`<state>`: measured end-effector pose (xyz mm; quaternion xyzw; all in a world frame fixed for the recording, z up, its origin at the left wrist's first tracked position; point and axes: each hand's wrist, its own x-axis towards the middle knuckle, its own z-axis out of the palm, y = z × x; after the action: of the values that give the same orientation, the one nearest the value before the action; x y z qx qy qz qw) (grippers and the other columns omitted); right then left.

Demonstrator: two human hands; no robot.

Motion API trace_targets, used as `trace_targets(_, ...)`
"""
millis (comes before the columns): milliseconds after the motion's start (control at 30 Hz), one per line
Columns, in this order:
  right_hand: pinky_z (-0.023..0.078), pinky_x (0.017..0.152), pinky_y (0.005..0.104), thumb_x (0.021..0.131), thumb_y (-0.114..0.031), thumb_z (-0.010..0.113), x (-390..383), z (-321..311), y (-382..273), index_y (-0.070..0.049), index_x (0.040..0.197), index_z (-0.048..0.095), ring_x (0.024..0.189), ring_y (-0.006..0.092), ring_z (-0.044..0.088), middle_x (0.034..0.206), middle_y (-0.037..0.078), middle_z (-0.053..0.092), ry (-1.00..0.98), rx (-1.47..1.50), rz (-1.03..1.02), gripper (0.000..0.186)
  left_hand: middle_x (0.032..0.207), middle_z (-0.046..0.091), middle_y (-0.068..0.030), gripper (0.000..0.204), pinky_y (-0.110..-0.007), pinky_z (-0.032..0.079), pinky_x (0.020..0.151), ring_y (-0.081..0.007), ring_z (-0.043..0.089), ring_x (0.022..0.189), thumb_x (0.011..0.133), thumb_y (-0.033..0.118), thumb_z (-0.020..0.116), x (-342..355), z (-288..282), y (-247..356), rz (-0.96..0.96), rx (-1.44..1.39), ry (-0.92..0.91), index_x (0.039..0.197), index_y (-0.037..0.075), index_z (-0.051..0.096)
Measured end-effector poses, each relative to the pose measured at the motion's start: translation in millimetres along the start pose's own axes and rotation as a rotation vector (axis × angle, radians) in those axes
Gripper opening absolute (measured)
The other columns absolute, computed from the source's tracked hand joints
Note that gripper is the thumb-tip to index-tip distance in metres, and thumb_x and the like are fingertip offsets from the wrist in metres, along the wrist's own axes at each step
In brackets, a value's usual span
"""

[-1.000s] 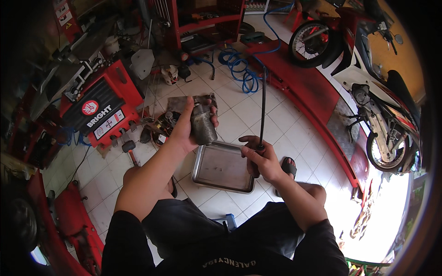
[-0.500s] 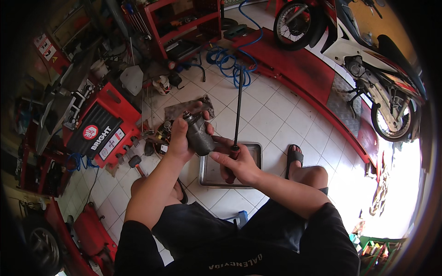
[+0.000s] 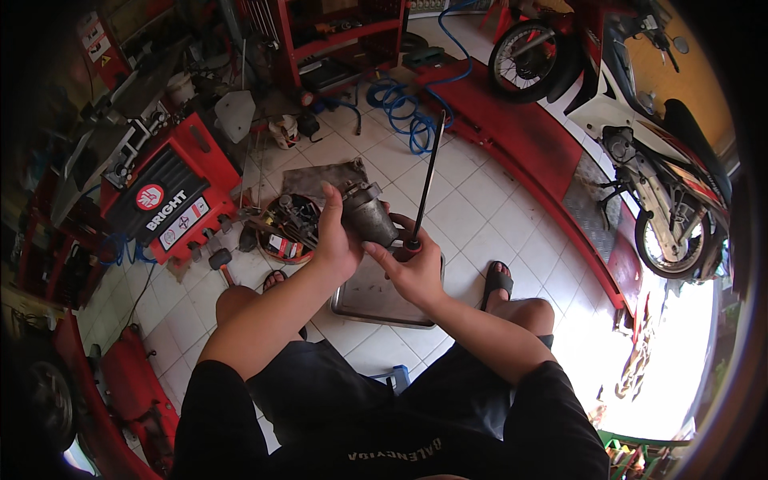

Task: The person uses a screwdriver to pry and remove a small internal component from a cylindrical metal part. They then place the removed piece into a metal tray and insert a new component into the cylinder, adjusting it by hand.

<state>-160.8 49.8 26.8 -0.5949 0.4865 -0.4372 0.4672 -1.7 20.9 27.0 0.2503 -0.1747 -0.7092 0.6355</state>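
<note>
A grey metal starter motor [image 3: 370, 220], cylindrical and worn, is held tilted in front of me above the floor. My left hand [image 3: 339, 244] is closed round its left side, thumb pointing up along it. My right hand [image 3: 418, 270] grips the red and black handle of a long screwdriver [image 3: 430, 176], whose dark shaft points up and away from me. The thumb and fingers of that hand also touch the motor's lower end. Below both hands a shallow metal tray [image 3: 376, 294] lies on the tiles, partly hidden by my arms.
A round container [image 3: 276, 250] of tools and a grey mat [image 3: 312, 182] lie ahead-left, near a red machine [image 3: 178, 192] and a mallet [image 3: 220, 259]. A motorcycle [image 3: 620, 128] stands along a red ramp [image 3: 524, 128] at the right. A coiled blue hose [image 3: 390, 98] lies farther off.
The motor has turned in my left hand and moved slightly right and up. The screwdriver now leans more to the right. The camera view has shifted a little.
</note>
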Motion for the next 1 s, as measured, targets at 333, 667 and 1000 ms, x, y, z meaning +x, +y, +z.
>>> trace_targets(333,0.042,0.051,0.0277,0.099,-0.033,0.069,15,-39,-17,0.007,0.122,0.058,0.048,0.0104,0.044,0.085,0.014,0.066,-0.153,0.728,0.238,0.047,0.148,0.048,-0.0105,0.083,-0.048,0.033,0.12,-0.0276,0.047,0.138,0.098,0.074,0.046,-14,5,-1,0.214,0.226,-0.267,0.157,0.018,0.03)
trace_targets(667,0.043,0.042,0.0221,0.101,-0.054,0.052,10,-49,-3,-0.002,0.133,0.054,0.041,0.0034,0.043,0.089,0.014,0.063,-0.643,1.46,0.516,0.061,0.156,0.043,-0.0146,0.11,-0.045,0.03,0.123,-0.028,0.043,0.145,0.085,0.079,0.063,-1,8,5,0.228,0.413,-0.494,0.158,0.005,0.029)
trace_targets(1000,0.044,0.042,0.0243,0.103,-0.057,0.045,-12,-33,-11,-0.002,0.134,0.052,0.041,0.0043,0.044,0.086,0.009,0.061,-0.716,1.516,0.666,0.064,0.159,0.041,-0.0214,0.131,-0.05,0.028,0.123,-0.033,0.035,0.151,0.065,0.09,0.063,-1,20,12,0.169,0.469,-0.599,0.16,0.005,0.032)
